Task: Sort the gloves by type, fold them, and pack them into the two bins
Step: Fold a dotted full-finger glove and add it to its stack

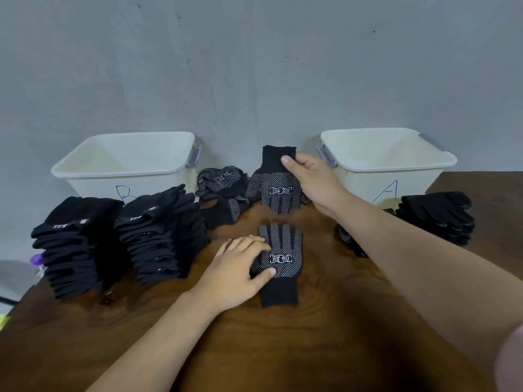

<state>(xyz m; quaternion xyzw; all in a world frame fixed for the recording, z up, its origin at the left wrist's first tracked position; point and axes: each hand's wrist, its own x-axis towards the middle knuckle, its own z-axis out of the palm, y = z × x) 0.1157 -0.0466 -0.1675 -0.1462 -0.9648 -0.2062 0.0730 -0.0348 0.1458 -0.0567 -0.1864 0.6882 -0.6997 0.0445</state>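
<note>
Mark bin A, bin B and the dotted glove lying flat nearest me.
bin A (pixel 368 179): head view, front wall, left of the letter A.
bin B (pixel 99 185): head view, front wall, left of the letter B.
flat dotted glove (pixel 281 258): head view, white logo on its palm.

I'm at what looks like a plain packing workshop: a bare grey wall behind my dark wooden worktop, white bin B far left and bin A far right, and tall glove stacks piled at my left.
</note>
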